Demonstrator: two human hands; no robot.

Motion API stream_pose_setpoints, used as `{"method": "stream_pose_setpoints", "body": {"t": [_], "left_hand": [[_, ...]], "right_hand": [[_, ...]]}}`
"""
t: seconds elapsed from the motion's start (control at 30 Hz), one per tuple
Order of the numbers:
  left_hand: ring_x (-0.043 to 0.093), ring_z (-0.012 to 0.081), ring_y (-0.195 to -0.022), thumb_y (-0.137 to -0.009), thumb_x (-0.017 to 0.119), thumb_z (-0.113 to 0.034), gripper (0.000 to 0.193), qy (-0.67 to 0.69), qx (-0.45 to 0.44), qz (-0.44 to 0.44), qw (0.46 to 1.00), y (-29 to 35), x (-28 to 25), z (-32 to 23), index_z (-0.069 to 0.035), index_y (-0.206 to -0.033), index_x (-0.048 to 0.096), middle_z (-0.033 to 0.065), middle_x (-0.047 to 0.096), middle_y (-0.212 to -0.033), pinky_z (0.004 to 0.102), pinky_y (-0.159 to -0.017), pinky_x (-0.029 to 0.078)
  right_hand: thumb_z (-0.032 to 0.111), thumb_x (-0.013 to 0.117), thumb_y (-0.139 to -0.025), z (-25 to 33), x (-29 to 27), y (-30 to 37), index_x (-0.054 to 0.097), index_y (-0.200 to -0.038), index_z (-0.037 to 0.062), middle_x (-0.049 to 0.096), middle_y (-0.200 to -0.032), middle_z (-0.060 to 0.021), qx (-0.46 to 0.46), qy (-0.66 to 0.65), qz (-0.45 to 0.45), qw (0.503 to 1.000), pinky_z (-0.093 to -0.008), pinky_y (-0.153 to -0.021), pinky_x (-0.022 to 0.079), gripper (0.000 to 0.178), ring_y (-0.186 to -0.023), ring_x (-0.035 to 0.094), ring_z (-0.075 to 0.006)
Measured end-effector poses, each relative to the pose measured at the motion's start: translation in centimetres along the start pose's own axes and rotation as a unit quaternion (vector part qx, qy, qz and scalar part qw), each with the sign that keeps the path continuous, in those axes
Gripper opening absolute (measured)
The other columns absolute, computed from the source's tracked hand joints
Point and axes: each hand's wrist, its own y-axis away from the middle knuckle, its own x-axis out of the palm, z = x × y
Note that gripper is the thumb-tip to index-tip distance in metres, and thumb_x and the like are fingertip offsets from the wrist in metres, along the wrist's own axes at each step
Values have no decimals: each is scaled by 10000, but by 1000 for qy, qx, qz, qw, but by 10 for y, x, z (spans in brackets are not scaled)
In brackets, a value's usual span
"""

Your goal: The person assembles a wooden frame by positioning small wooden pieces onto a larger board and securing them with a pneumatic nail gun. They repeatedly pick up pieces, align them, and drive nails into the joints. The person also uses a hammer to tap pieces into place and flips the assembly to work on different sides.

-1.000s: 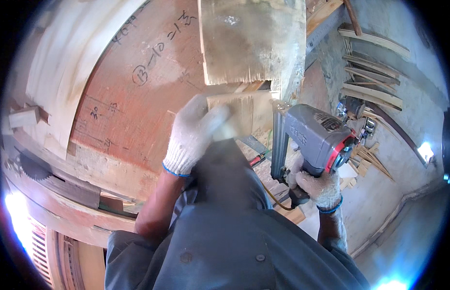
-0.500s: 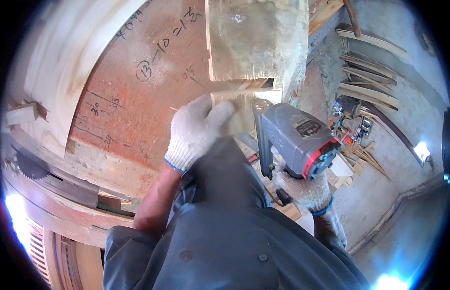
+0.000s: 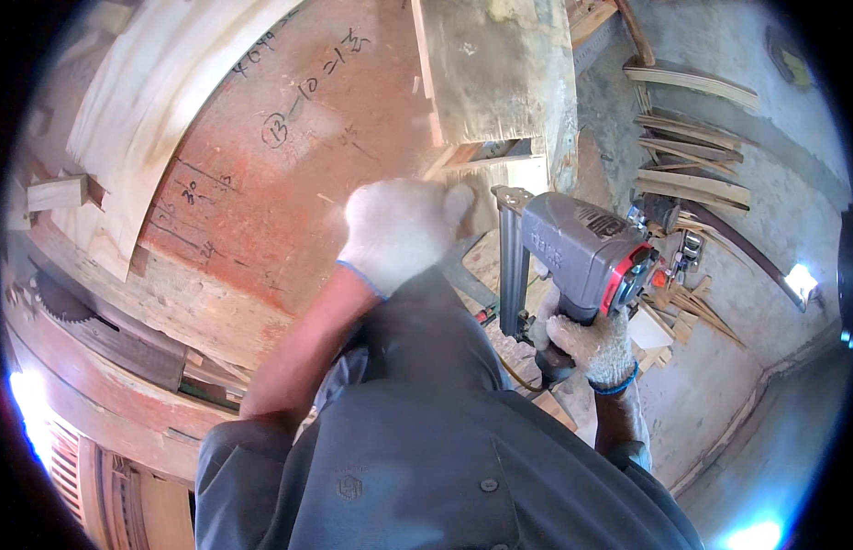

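A grey and red nail gun (image 3: pixel 569 252) is held upright by its handle in my right hand (image 3: pixel 587 344), which wears a white knit glove with a blue cuff. Its nose touches or nearly touches the right end of a small wooden board (image 3: pixel 482 213). My left hand (image 3: pixel 404 225), gloved the same way, is closed over that board, its thumb reaching toward the nose. Most of the small board is hidden beneath the glove. Just beyond lies a larger plywood panel (image 3: pixel 500 82), with a pale wooden strip (image 3: pixel 500 174) showing between the two.
A reddish marked board (image 3: pixel 261 183) covers the bench, and a curved plywood sheet (image 3: pixel 160 110) lies on it at left. A circular saw blade (image 3: pixel 61 302) stands at far left. Wood strips (image 3: pixel 692 188) and scraps (image 3: pixel 697 302) lie on the floor at right.
My left hand has shifted right and now covers most of the small board. The nail gun sits slightly further right, more upright. The larger panel appears shifted and turned a little.
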Motion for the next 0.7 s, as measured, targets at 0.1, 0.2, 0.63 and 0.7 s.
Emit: {"method": "stream_pose_setpoints", "body": {"t": [0.1, 0.2, 0.63, 0.7], "left_hand": [[743, 391, -858, -1023, 526, -542, 495, -24, 61, -4, 998, -2, 0, 3, -146, -961, 815, 180, 750, -835, 503, -746, 559], [744, 354, -778, -1042, 538, -516, 525, 36, 110, -77, 990, -2, 8, 25, -74, -900, 782, 201, 729, -777, 489, -688, 545], [543, 95, -660, -1115, 553, -391, 475, 443, -98, -173, 874, 9, 63, 69, -1, -877, 685, 17, 624, -740, 311, -617, 462], [559, 97, -692, -1118, 543, -378, 463, 404, -86, -183, 892, 10, 60, 57, 15, -932, 701, 24, 638, -776, 317, -648, 482]], "right_hand": [[33, 806, -851, 12, -5, -6, 664, -1190, 18, 706, -1027, -50, 13, 83, 26, 996, -319, -831, 571, 368, -933, 691, -113], [17, 733, -866, 24, 2, -11, 688, -1064, 15, 712, -916, -50, -2, 110, 17, 994, -330, -764, 571, 204, -832, 691, -139], [100, 794, -858, 7, 24, -32, 694, -1086, 33, 723, -970, -60, -107, 161, 50, 980, -368, -812, 582, 258, -906, 718, -187], [98, 787, -862, 0, 24, -32, 692, -1079, 33, 726, -961, -60, -139, 182, 36, 973, -372, -812, 584, 245, -896, 718, -184]]}}
